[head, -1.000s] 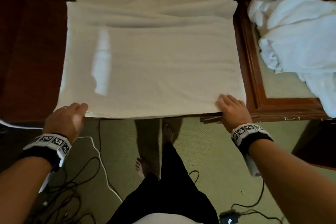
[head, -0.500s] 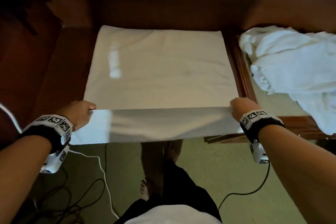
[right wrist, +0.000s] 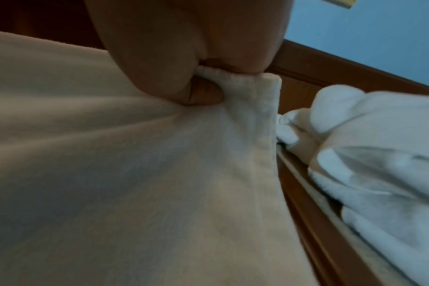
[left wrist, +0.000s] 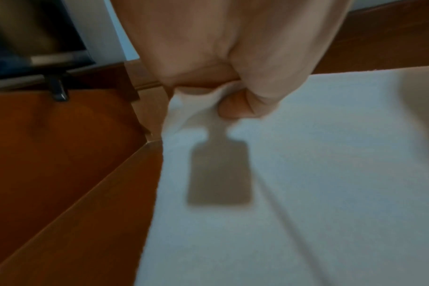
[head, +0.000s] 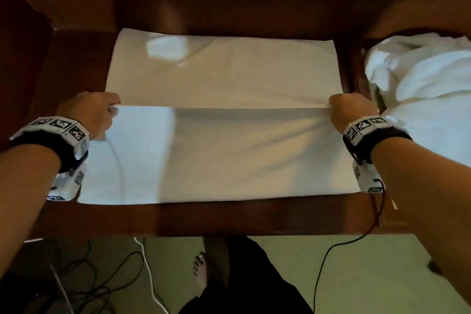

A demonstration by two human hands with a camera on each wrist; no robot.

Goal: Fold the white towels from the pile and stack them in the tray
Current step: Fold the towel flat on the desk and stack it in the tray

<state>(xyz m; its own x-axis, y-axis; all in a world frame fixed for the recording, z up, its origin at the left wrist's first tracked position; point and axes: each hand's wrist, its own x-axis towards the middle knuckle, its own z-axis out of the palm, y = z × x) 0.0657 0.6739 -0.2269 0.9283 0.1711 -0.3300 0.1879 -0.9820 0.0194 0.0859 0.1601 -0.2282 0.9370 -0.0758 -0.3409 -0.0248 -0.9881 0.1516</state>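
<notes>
Towel (head: 224,74) edge stretches taut between left hand (head: 90,112) and right hand (head: 353,112), each grip pinching a corner.

The towel (head: 229,79) was plain white, tinged cream in shade and bluish where light struck its near left part. The pile of towels (head: 420,89) at right was white too. The table (head: 229,216) was a glossy reddish brown. Both wristbands (head: 58,130) were black, carrying white blocks with black-and-white square code patterns. The carpet (head: 356,275) was pale green, crossed by black and white cables (head: 147,270).
</notes>
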